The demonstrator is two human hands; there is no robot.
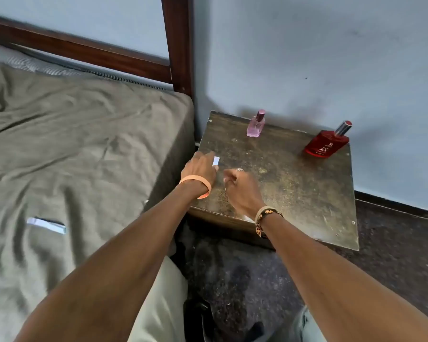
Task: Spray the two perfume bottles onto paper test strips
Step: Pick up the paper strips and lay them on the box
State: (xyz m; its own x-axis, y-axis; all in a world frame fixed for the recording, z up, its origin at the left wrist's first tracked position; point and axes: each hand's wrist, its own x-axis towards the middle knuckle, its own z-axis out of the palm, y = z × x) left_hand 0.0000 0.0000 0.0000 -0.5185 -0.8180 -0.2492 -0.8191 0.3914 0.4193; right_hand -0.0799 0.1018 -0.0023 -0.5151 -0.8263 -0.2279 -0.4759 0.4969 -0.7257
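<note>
Left hand point(200, 167) over the near left part of the tabletop point(294, 188), pinching a white paper strip point(216, 161). Right hand point(241, 190) just beside it, fingers curled; cannot tell whether it holds anything. Pink perfume bottle point(255, 124) at the far edge by the wall, red perfume bottle point(328, 142) at the far right corner, both well apart from the hands, open tabletop between. Second strip point(46, 225) lies on the bed point(84, 134) to the left. Wooden bedpost point(178, 45) behind.
</note>
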